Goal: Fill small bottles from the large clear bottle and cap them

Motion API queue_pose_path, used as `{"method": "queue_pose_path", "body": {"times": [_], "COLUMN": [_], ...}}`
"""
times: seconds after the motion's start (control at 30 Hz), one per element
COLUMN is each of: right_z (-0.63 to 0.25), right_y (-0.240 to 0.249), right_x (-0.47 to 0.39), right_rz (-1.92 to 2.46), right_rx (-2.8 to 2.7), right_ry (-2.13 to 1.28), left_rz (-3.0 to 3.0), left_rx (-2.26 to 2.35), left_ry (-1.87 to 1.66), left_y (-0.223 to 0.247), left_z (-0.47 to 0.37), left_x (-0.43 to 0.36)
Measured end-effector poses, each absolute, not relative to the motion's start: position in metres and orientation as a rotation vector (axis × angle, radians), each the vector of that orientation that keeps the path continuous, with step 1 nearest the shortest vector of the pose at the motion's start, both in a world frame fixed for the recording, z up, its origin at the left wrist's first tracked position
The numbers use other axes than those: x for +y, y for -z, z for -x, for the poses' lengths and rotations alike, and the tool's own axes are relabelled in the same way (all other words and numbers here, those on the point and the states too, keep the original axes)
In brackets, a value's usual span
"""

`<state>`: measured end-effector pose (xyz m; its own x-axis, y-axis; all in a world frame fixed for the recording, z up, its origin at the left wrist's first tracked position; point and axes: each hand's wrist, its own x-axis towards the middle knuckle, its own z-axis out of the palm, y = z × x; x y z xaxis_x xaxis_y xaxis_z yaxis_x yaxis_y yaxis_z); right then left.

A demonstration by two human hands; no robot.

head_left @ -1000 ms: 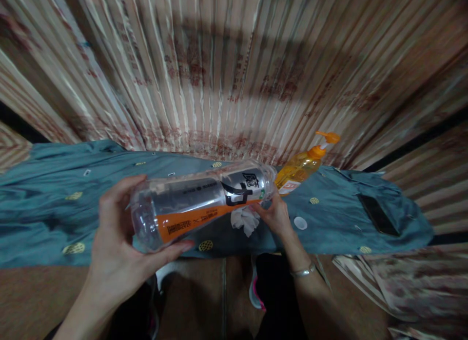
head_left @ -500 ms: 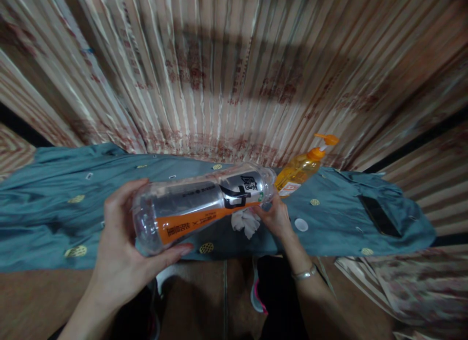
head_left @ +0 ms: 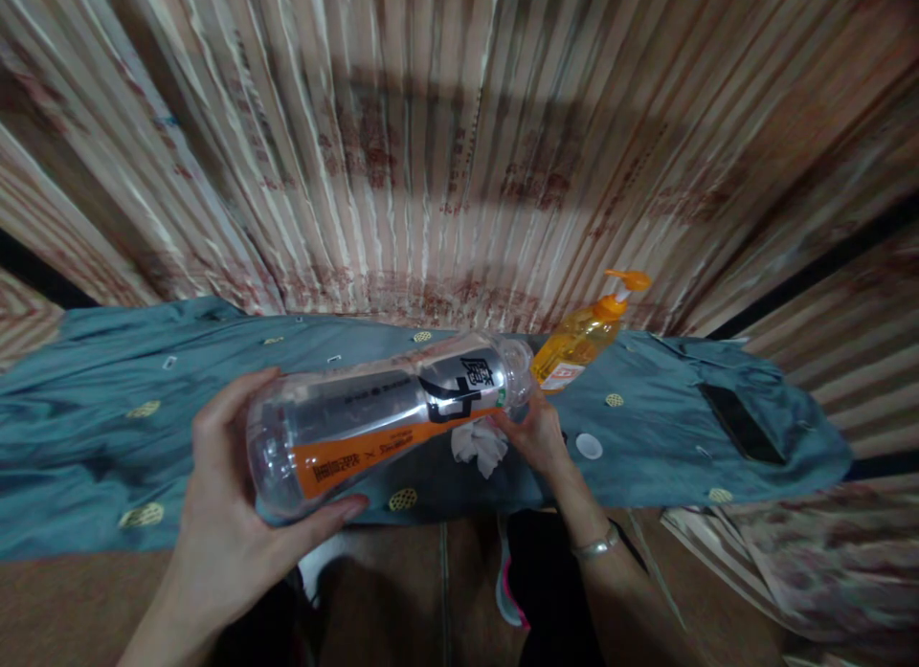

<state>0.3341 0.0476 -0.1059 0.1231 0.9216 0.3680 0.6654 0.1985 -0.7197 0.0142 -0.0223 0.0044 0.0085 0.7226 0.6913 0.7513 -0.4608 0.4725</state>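
Note:
A large clear plastic bottle (head_left: 380,409) with a silver and orange label is held sideways above the cloth, its neck pointing right. My left hand (head_left: 230,504) is closed round the base end, thumb below and fingers behind. At the neck end, my right hand (head_left: 538,433) grips the bottle; some of its fingers are hidden behind the neck. Beneath the bottle, close to my right hand, a crumpled white tissue (head_left: 480,447) lies on the cloth. A pump bottle (head_left: 578,342) with amber liquid and an orange pump stands just behind my right hand.
A teal patterned cloth (head_left: 179,409) covers the narrow surface. On it lie a white round disc (head_left: 589,446) and a dark phone-like slab (head_left: 739,423) at the right. A pleated curtain (head_left: 402,169) hangs behind. My feet are on the brown floor (head_left: 409,600) below.
The view has shifted slightly. Both hands keep their hold on the plastic bottle, which appears a little further left and lower in the picture.

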Motion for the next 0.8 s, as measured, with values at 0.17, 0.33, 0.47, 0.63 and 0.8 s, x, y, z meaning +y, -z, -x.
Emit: {"method": "queue_pose_path", "body": {"times": [0.17,0.33,0.47,0.63,0.8], "right_z": [-0.3334,-0.3324,-0.3323,-0.332,-0.3324], "right_y": [0.1053,0.1053,0.1059,0.1058,0.1068], "right_x": [0.0477,0.0478,0.0475,0.0468,0.047], "right_rz": [1.53,1.501,1.445,1.458,1.462], "right_rx": [-1.619,-1.616,-1.631,-1.643,-1.64], "right_ry": [-0.354,-0.36,-0.342,-0.332,-0.336], "left_rz": [2.182,2.114,2.102,2.122,2.117], "left_rx": [-1.63,-1.706,-1.699,-1.699,-1.692], "left_ry": [1.492,1.534,1.585,1.634,1.625], "left_y": [-0.0026,-0.0003,0.0013,0.0049,0.0046], "left_z": [-0.0149,-0.018,-0.0199,-0.0182,-0.018], "left_x": [-0.0236,-0.0239,-0.0216,-0.0199,-0.0201]}}
